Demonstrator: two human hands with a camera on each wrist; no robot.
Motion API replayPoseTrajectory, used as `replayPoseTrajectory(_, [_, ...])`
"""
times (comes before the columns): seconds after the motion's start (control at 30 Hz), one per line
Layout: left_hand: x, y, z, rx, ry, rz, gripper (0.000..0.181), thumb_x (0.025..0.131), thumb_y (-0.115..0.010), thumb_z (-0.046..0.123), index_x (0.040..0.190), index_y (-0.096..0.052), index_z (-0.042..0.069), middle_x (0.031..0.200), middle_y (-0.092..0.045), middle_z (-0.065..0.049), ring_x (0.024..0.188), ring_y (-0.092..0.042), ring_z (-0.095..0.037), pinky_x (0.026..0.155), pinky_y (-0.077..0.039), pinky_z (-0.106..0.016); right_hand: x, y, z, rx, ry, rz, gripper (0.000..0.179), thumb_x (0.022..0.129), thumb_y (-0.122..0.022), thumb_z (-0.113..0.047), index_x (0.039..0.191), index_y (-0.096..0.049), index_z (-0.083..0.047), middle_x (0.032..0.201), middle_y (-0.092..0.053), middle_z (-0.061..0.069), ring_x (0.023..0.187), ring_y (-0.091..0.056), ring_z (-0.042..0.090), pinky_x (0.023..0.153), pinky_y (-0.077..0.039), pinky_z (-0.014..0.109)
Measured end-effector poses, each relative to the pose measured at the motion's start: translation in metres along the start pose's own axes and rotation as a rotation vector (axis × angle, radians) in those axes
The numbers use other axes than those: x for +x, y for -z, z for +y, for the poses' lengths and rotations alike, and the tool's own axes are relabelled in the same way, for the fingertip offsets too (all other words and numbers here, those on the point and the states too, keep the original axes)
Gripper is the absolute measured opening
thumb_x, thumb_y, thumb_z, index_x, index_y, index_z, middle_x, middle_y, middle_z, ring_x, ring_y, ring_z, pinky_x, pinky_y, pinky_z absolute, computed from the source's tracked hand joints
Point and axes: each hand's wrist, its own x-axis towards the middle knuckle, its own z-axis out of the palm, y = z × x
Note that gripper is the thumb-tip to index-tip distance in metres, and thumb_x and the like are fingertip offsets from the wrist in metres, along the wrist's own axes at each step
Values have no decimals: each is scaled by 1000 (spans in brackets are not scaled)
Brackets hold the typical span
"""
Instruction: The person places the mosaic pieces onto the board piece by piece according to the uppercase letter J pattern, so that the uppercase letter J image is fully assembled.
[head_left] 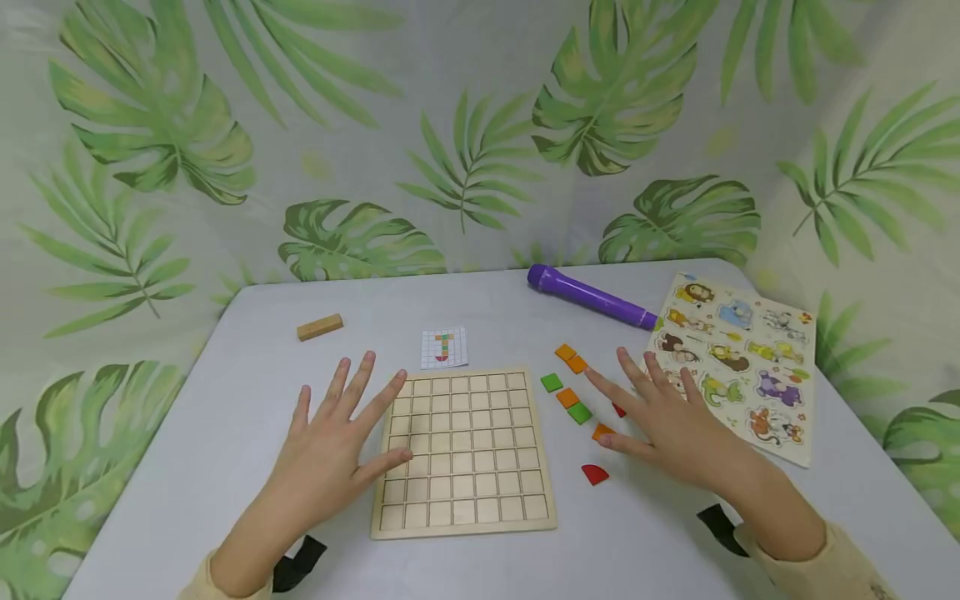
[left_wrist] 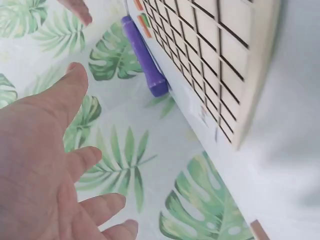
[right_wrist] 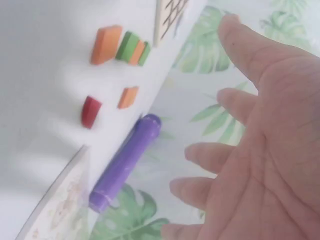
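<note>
My left hand [head_left: 330,450], fingers spread and holding nothing, hovers by the left side of a wooden grid board [head_left: 465,450]. All the squares of the board that show are bare. On the other side my right hand [head_left: 667,421] is spread too, its palm bare in the right wrist view. Around its fingertips lie small flat pieces: orange squares [head_left: 567,398], green squares [head_left: 580,413] and a red quarter-round piece [head_left: 595,474]. Another red piece [right_wrist: 91,112] is partly hidden by the right hand in the head view. Behind the board lies a white grid card [head_left: 444,347] with a coloured pattern.
A purple toy microphone [head_left: 592,298] lies at the back, its thin end against an animal puzzle board [head_left: 738,367] on the right. A small wooden block [head_left: 319,327] sits at the back left. Leaf-print cloth [head_left: 465,167] hangs behind the white table [head_left: 247,400].
</note>
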Motion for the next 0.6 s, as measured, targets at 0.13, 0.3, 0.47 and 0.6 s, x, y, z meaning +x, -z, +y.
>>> replayPoseTrajectory(0.13, [-2,-6,-12,-57,18,60,85,95,-76,56,167,-40,28,172,-36,-19,148,-52,-45,104,-48,-71,16,-1,14,13,17,-9,76,104,-68,-48,170,-35,-28,172,-33,27,154,-35,57,117,-28,79])
replayPoseTrajectory(0.3, [-6,-15,-31,-211,98,46,78,94,-80,51,159,-51,19,139,-61,-16,114,-68,-35,81,-59,-55,46,1,27,65,34,4,65,106,-68,-40,161,-51,-12,155,-56,27,135,-61,48,108,-50,65])
replayPoseTrajectory(0.47, [-7,-25,-46,-351,148,-77,80,92,-83,51,157,-54,13,121,-65,-7,106,-66,-22,80,-53,-41,80,-1,33,188,20,3,53,107,-66,-32,150,-61,-1,139,-68,23,123,-68,40,101,-56,57])
replayPoseTrajectory(0.6, [-8,-32,-54,-407,137,-133,84,87,-88,49,155,-56,10,111,-63,-2,98,-59,-15,80,-47,-34,105,-7,33,248,-13,15,45,105,-67,-24,140,-67,4,123,-75,20,112,-71,35,97,-58,53])
